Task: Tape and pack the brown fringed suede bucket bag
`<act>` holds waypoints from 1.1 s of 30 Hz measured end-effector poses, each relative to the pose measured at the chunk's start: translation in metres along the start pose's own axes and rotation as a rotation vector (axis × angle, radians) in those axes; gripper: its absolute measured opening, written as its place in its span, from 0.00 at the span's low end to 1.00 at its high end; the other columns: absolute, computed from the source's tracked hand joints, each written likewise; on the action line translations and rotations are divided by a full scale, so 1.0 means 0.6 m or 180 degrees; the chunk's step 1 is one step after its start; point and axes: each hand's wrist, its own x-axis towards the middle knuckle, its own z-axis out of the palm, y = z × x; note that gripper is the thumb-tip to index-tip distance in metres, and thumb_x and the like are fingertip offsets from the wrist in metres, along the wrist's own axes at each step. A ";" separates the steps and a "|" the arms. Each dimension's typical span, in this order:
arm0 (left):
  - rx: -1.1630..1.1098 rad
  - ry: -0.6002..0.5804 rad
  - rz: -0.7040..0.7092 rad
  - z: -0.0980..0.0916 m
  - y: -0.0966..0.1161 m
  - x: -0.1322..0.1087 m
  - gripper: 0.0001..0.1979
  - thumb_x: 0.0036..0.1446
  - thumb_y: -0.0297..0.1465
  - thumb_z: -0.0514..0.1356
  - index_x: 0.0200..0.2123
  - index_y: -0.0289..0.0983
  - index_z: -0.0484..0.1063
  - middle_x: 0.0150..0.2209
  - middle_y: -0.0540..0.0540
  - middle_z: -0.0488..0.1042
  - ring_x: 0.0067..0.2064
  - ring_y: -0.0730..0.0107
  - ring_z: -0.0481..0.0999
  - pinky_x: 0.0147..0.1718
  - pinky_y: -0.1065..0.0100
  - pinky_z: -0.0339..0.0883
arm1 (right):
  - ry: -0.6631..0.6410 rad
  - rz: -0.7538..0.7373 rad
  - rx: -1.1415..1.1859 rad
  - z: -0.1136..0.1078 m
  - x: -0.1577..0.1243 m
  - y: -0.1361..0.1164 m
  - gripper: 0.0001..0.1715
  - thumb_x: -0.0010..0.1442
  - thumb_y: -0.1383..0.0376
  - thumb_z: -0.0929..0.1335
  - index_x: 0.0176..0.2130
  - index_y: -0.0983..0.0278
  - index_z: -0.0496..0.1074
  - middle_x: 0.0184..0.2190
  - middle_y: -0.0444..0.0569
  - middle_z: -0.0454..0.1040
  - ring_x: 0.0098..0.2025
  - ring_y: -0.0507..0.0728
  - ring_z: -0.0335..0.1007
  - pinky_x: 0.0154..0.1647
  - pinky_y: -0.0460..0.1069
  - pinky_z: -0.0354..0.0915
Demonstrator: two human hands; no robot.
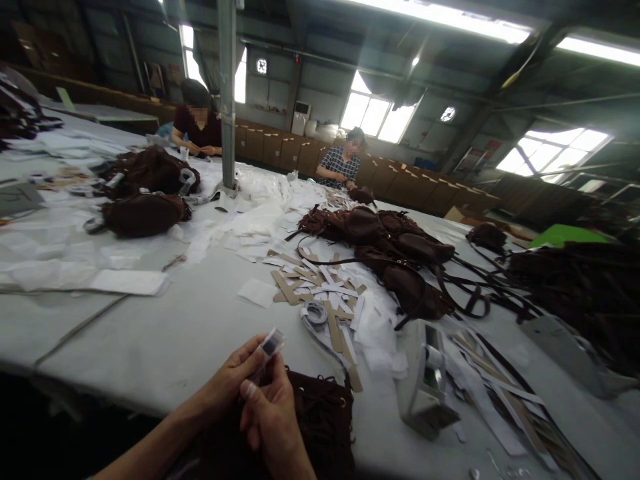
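My left hand pinches a small piece with a dark middle and a whitish, see-through wrapping, which sticks up past the fingertips. Its exact kind does not show. Close beside it, my right hand has its fingers curled in at the lower end of that piece; whether they grip it is hidden. Under both hands lies a dark brown bag with fringe and brass-coloured eyelets, at the table's near edge. A strap wrapped in pale film runs from the bag up to a coiled end.
Cardboard and paper strips lie heaped ahead. Behind them are several brown bags; another brown bag sits at left. A grey tape dispenser stands at right. Two people work across the table, near a metal post.
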 end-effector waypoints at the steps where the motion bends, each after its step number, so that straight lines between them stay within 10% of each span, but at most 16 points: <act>1: 0.0136 -0.0121 -0.0055 -0.001 -0.001 -0.001 0.21 0.53 0.38 0.64 0.50 0.40 0.70 0.36 0.48 0.76 0.32 0.75 0.75 0.30 0.78 0.68 | 0.0049 -0.0011 0.0038 -0.002 0.001 -0.003 0.42 0.53 0.53 0.71 0.58 0.65 0.50 0.12 0.35 0.67 0.07 0.45 0.50 0.06 0.37 0.47; 6: 0.0568 -0.0145 -0.0092 -0.003 -0.010 -0.004 0.25 0.55 0.43 0.60 0.54 0.40 0.65 0.23 0.53 0.71 0.14 0.81 0.63 0.12 0.79 0.54 | 0.0282 -0.0096 -0.0213 -0.002 0.009 -0.007 0.31 0.53 0.54 0.71 0.50 0.65 0.60 0.12 0.32 0.63 0.08 0.43 0.49 0.07 0.37 0.47; 12: 0.0623 0.0333 0.0067 0.006 0.002 0.000 0.20 0.50 0.43 0.64 0.40 0.34 0.73 0.20 0.55 0.69 0.11 0.85 0.56 0.08 0.79 0.48 | 0.0511 -0.0186 -0.0154 0.010 0.000 0.018 0.39 0.56 0.54 0.68 0.59 0.67 0.53 0.18 0.36 0.67 0.12 0.45 0.53 0.11 0.39 0.55; 18: 0.0792 0.0153 0.0025 0.007 -0.002 0.006 0.23 0.52 0.42 0.63 0.47 0.34 0.69 0.19 0.56 0.68 0.12 0.85 0.55 0.10 0.80 0.49 | 0.0783 -0.0394 -0.0940 0.000 -0.027 0.018 0.36 0.62 0.58 0.63 0.63 0.70 0.50 0.20 0.39 0.68 0.16 0.47 0.58 0.16 0.41 0.58; 22: 0.0820 0.0218 0.0193 -0.011 0.016 0.015 0.17 0.54 0.41 0.62 0.38 0.32 0.71 0.26 0.51 0.73 0.15 0.88 0.54 0.14 0.81 0.48 | 0.1074 -0.0570 -0.1408 -0.051 -0.052 0.004 0.35 0.64 0.60 0.60 0.65 0.70 0.47 0.23 0.41 0.71 0.18 0.48 0.62 0.20 0.43 0.62; 27: 0.0784 0.0499 0.0418 -0.028 0.039 0.030 0.16 0.52 0.41 0.63 0.32 0.33 0.68 0.24 0.52 0.71 0.15 0.88 0.54 0.13 0.80 0.43 | 0.1837 -0.0934 -0.2540 -0.150 -0.086 -0.048 0.25 0.62 0.59 0.62 0.55 0.68 0.67 0.34 0.52 0.77 0.33 0.55 0.74 0.38 0.50 0.70; 33: 0.1387 0.0436 0.0641 -0.037 0.066 0.078 0.19 0.53 0.45 0.60 0.37 0.34 0.67 0.29 0.48 0.73 0.18 0.81 0.64 0.17 0.77 0.52 | 0.0214 -0.1323 -0.4594 -0.139 -0.082 -0.048 0.39 0.56 0.57 0.69 0.63 0.64 0.55 0.59 0.57 0.64 0.61 0.66 0.57 0.59 0.62 0.56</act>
